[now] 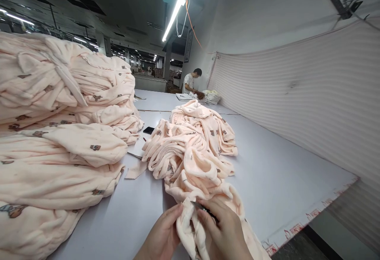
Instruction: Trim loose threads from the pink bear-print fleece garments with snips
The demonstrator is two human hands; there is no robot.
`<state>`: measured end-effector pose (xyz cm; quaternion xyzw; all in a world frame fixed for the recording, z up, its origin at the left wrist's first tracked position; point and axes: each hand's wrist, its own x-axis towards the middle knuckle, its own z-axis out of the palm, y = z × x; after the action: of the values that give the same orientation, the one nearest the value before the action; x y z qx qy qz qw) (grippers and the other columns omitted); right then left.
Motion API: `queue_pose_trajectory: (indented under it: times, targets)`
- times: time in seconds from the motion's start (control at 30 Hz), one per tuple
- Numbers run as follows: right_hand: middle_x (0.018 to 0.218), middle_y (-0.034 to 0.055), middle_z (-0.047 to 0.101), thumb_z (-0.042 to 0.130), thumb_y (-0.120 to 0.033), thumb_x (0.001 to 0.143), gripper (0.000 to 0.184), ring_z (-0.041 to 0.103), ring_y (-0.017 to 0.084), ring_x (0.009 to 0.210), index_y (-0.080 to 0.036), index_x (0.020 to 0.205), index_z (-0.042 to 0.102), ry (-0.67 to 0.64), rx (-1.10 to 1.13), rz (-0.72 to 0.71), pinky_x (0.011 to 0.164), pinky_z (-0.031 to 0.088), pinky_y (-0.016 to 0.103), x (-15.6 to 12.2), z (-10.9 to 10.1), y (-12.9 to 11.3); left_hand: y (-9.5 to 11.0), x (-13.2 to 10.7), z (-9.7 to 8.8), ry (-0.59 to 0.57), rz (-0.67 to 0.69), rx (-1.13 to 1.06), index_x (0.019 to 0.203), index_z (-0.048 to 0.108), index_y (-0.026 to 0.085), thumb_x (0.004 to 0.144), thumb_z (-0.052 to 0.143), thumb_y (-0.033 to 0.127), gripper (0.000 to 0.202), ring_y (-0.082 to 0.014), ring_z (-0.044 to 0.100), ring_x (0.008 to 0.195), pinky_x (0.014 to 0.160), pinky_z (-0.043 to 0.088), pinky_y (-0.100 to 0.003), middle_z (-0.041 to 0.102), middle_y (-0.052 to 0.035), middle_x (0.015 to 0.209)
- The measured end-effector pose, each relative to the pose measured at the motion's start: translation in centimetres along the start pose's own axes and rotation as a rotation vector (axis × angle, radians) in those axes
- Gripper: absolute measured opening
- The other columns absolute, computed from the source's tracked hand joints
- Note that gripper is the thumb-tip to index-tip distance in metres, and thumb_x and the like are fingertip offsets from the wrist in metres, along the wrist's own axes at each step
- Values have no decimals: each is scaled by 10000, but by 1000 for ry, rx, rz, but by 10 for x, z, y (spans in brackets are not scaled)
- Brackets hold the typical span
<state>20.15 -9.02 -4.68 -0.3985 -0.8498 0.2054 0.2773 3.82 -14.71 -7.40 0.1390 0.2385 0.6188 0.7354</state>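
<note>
My left hand (162, 234) pinches the edge of a peach fleece garment (190, 228) printed with small brown bears, at the bottom centre of the head view. My right hand (224, 232) is closed on a small pair of metal snips (203, 208), whose tips rest at the fabric just beside my left fingers. The garment is the near end of a crumpled heap of the same fabric (192, 145) that stretches away across the white table (276, 173).
A tall stack of the same peach garments (59, 125) fills the left side. A dark phone (148, 130) and a fabric scrap (135, 171) lie between the piles. A striped cloth wall (311, 93) runs along the right. A person (190, 81) works at the far end.
</note>
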Motion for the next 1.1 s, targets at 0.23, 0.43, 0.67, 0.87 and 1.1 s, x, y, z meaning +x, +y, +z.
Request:
queue_pose_trajectory:
  times: [0.23, 0.43, 0.67, 0.87, 1.1]
  targets:
    - [885, 17, 687, 611, -265, 849, 263, 653, 191, 789, -257, 1111, 632, -7, -49, -173, 678, 490, 281, -9, -1, 7, -2, 3, 4, -13, 23, -18, 1008, 720, 171, 896, 534, 261, 235, -219, 654, 917, 850, 462, -319, 742, -80, 892]
    - [888, 21, 690, 600, -248, 856, 195, 655, 198, 807, -253, 1041, 661, 14, -52, -148, 686, 481, 279, -9, 3, 6, -5, 5, 7, 19, 2, 27, 998, 720, 180, 887, 554, 281, 225, -213, 663, 878, 796, 473, -302, 737, -79, 895]
    - [908, 31, 698, 558, -300, 883, 176, 638, 205, 872, -249, 986, 691, -5, 129, -7, 754, 467, 283, -9, 4, 13, -8, 6, 11, 47, 29, 72, 930, 730, 147, 887, 553, 254, 211, -212, 669, 851, 756, 482, -284, 734, -84, 826]
    - [837, 23, 654, 656, -332, 791, 159, 585, 195, 794, -195, 869, 638, -4, 319, 168, 701, 426, 273, -7, 14, 11, -14, 10, 11, -5, 19, 47, 996, 686, 178, 867, 586, 218, 168, -205, 651, 932, 824, 478, -297, 724, -61, 919]
    - [650, -39, 425, 591, -517, 811, 337, 415, 120, 620, -191, 731, 570, -274, 776, 305, 583, 338, 221, -38, -18, 17, -7, 45, 23, 1, 163, 177, 964, 649, 191, 833, 633, 204, 132, -171, 640, 914, 846, 486, -288, 704, -31, 938]
